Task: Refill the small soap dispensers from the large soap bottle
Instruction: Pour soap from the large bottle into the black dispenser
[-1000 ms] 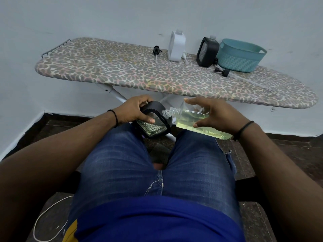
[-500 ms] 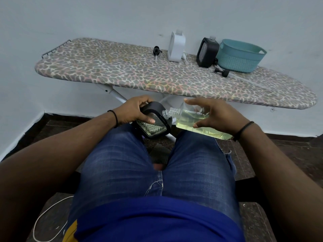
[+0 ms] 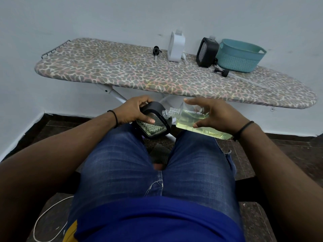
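Note:
My left hand (image 3: 134, 110) grips a small black soap dispenser (image 3: 153, 124) with a clear faceted window, held tilted above my left knee. My right hand (image 3: 215, 114) holds the large clear soap bottle (image 3: 192, 119) of pale yellow-green liquid, tipped almost flat, its open threaded neck touching the dispenser's upper right corner. On the ironing board (image 3: 122, 74) stand a white dispenser (image 3: 176, 47) and a second black dispenser (image 3: 207, 52), both without pumps. A black pump head (image 3: 156, 51) lies left of the white one, another black pump (image 3: 222, 72) in front of the basket.
A teal plastic basket (image 3: 241, 55) stands at the board's back right against the white wall. The board's white legs (image 3: 115, 95) run down just behind my hands. My jeans-clad legs fill the foreground; a white cable (image 3: 43, 217) lies on the dark floor at lower left.
Almost nothing differs: both hands keep their hold, with the bottle's neck staying against the dispenser's top.

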